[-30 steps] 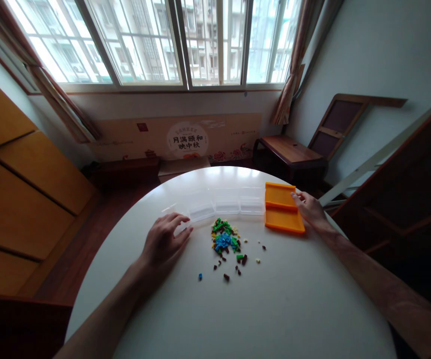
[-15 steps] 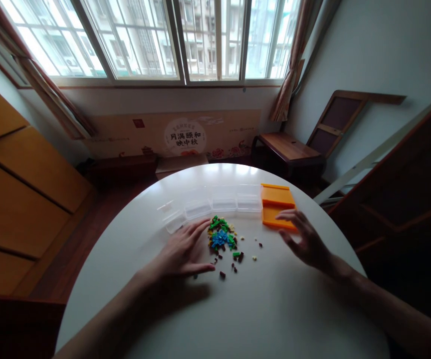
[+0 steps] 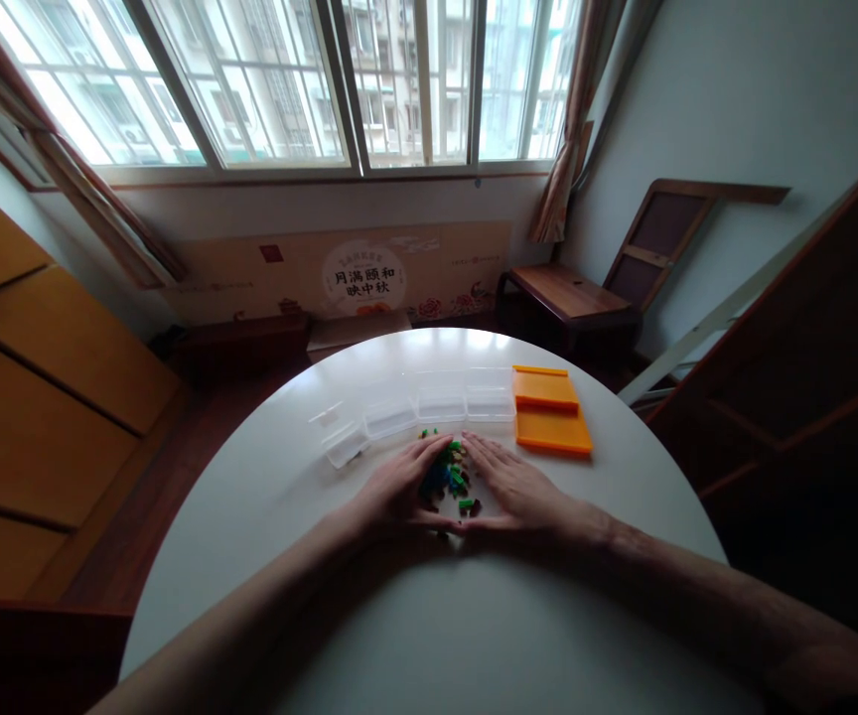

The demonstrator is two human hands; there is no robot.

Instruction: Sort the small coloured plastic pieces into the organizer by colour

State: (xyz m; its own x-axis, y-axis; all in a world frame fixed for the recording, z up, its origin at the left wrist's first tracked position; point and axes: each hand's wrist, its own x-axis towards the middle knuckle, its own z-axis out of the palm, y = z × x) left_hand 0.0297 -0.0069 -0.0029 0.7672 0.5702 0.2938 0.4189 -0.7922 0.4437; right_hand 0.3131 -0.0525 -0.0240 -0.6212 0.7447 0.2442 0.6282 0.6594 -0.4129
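A small heap of tiny green, blue, brown and yellow bricks lies near the middle of the round white table. My left hand lies flat on the table against the heap's left side, fingers stretched out. My right hand lies flat against the heap's right side, fingers together and extended. The two thumbs nearly meet in front of the heap, so both hands cup it. Neither hand holds anything. Part of the heap is hidden by my fingers.
A row of clear plastic compartment boxes stands just behind the heap, one small box apart at the left. An orange tray lies at the right. Beyond the table are a wooden side table, wooden cabinets and windows.
Both hands have slid inward across the table: the left from beside the clear boxes, the right from the orange tray. Scattered bricks are now gathered between them.
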